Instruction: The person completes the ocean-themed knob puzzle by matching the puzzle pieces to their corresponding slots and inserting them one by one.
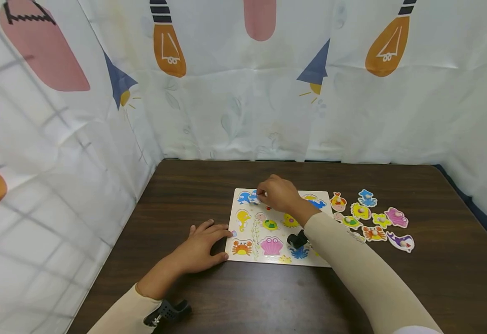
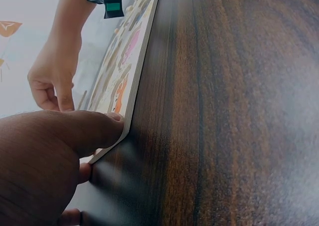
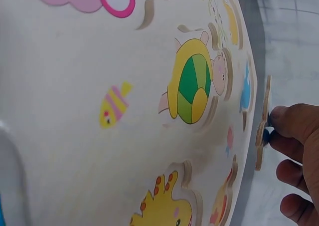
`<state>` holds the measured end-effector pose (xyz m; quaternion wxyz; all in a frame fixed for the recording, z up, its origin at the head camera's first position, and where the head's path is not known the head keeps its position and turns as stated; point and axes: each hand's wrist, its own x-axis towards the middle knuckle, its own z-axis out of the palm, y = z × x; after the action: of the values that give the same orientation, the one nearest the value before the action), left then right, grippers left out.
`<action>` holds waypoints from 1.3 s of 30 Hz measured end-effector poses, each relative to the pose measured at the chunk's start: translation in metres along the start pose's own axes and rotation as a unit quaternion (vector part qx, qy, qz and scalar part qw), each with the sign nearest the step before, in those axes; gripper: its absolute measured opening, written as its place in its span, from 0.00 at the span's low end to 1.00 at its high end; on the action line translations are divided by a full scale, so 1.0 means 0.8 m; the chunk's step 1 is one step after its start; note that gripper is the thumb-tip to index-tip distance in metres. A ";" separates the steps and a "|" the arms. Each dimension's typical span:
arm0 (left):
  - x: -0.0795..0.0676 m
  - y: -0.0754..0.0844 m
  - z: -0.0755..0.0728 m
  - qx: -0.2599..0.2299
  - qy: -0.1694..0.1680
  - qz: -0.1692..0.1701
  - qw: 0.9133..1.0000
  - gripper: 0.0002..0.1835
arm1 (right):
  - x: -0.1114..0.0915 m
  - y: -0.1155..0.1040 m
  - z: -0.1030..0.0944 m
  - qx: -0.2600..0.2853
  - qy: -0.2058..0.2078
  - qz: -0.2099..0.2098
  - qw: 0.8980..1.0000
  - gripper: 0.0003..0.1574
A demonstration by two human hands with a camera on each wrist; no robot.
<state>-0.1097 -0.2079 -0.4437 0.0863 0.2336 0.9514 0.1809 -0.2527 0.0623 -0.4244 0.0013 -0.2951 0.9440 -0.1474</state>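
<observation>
My right hand [image 1: 280, 194] pinches a blue wooden puzzle piece [image 1: 253, 196] by its knob, above the far left part of a white puzzle board [image 1: 268, 260]. In the right wrist view this piece [image 3: 260, 143] is seen edge-on, apart from the board, with thumb and finger on the blue knob. My left hand [image 1: 199, 246] lies at the board's left side, fingertips at the edge, and its thumb [image 2: 102, 128] touches the near left corner. On the board show printed recesses: a turtle [image 1: 270, 225], a seahorse [image 1: 242, 220], a crab [image 1: 242, 247] and a pink shell [image 1: 271, 246].
Several loose knobbed pieces lie right of the board, among them a crab piece [image 1: 374, 233], a purple-and-white piece [image 1: 400, 241] and a blue piece [image 1: 367, 198]. All rest on a dark wooden table [image 1: 235, 297]. A printed white curtain [image 1: 243, 111] hangs behind it.
</observation>
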 end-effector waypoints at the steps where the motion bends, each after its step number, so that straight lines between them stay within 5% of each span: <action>1: 0.000 0.000 0.000 0.000 0.001 0.001 1.000 0.28 | 0.001 0.000 0.001 0.001 0.000 -0.002 1.000 0.07; 39: -0.002 0.002 -0.002 -0.010 -0.003 -0.001 1.000 0.28 | 0.031 -0.026 0.022 -0.026 -0.006 -0.019 0.999 0.06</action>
<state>-0.1081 -0.2076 -0.4419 0.0919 0.2320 0.9496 0.1898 -0.2598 0.0276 -0.4337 -0.0035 -0.3136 0.9418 -0.1210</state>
